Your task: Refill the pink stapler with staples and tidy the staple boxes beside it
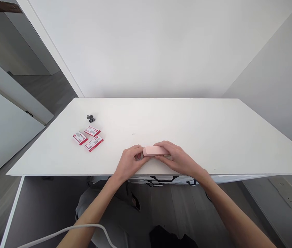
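Note:
A pink stapler (156,151) is held low over the front part of the white desk, its long rounded body lying sideways. My right hand (175,156) wraps around its right end, thumb below and fingers on top. At the left end, the fingers of my left hand (131,160) are closed against it. Something small and reddish shows inside the curl of my left fingers, too little of it to name. My hands cover the stapler's ends and much of its underside.
Three small red-and-white boxes (92,131) lie to the left on the desk (187,120). Behind them sits a small black object (91,118). Drawers with black handles (163,179) are under the front edge. A white cable (83,226) crosses my left forearm. Walls stand behind and right.

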Tool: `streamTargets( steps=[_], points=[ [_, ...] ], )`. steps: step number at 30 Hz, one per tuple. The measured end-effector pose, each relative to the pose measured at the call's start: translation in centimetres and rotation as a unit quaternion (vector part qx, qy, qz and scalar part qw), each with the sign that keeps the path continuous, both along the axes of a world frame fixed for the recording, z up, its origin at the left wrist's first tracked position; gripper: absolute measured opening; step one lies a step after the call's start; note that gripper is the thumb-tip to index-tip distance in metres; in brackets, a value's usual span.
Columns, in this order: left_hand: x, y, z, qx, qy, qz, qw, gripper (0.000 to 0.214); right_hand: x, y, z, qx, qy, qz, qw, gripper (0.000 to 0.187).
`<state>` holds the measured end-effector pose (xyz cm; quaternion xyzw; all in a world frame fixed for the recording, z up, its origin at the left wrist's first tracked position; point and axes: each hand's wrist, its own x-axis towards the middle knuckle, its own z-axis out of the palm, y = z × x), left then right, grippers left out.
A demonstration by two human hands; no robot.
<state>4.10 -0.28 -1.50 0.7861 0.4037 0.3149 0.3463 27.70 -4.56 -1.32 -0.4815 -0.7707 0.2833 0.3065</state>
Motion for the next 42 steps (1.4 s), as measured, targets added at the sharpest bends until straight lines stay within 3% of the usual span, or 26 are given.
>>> streamTargets(
  steps=[8,16,21,30,37,42],
  points=[
    [0.0,0.2,0.1,-0.012,-0.005,-0.001,1.0,0.042,-1.1,0.0,-0.3,0.022,0.035,0.009,0.999,0.015],
    [0.2,0.1,0.5,-0.002,-0.002,-0.007,1.0,0.034,-1.5,-0.6,-0.6,0.004,0.107,-0.017,0.994,0.019],
    [0.2,0.0,0.4,-0.006,-0.005,-0.002,1.0,0.024,-1.9,-1.0,-0.8,-0.045,0.173,-0.038,0.983,0.024],
    [0.4,0.0,0.2,-0.013,-0.001,0.0,1.0,0.025,-2.2,-1.2,-0.9,-0.075,0.223,-0.028,0.971,0.031],
    [0.5,0.0,-0.1,-0.019,-0.008,0.002,1.0,0.027,-1.4,-1.6,-0.9,-0.047,0.226,-0.041,0.972,0.028],
    [0.5,0.0,0.5,-0.031,0.017,-0.028,0.999,0.033,-1.1,-1.8,-1.0,-0.072,0.263,-0.035,0.961,0.026]
  ],
)
